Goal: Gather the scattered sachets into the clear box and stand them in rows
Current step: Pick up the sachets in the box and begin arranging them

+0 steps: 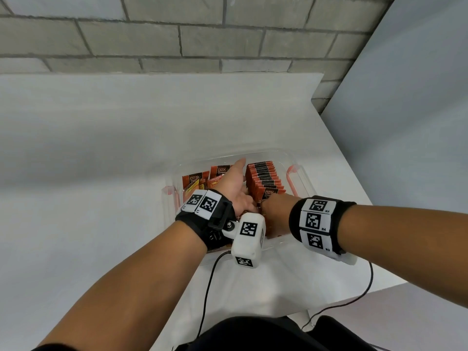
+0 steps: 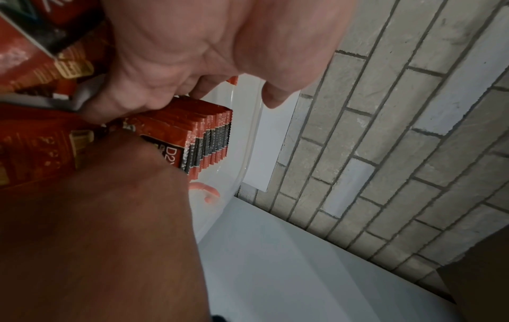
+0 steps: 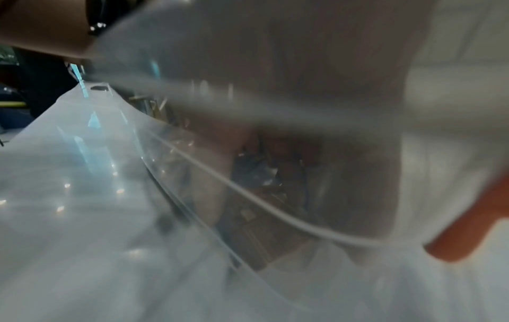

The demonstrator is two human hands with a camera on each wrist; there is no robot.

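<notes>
One row of orange-and-black sachets (image 1: 264,179) upright in clear box (image 1: 301,173), right half; loose sachets (image 1: 195,182) flat in left half. Left wrist view alone shows left hand (image 2: 171,65) fingertips (image 2: 121,109) resting on row's side, thumb apart. Right hand (image 1: 274,207) at row's near end; fingers hidden, grip undeterminable. Right wrist view blurred by box wall. White table (image 1: 101,148) beneath; brick wall (image 1: 177,34) behind.

in the head view the right hand (image 1: 274,206) dips into the clear box (image 1: 301,173) with its fingers hidden behind the wrist, so what they do cannot be told. the left hand (image 1: 234,184) covers part of the loose sachets (image 1: 193,182), and its own fingers are mostly out of sight. the right wrist view is smeared through the box wall (image 3: 192,196), with the contents only a dark blur.
</notes>
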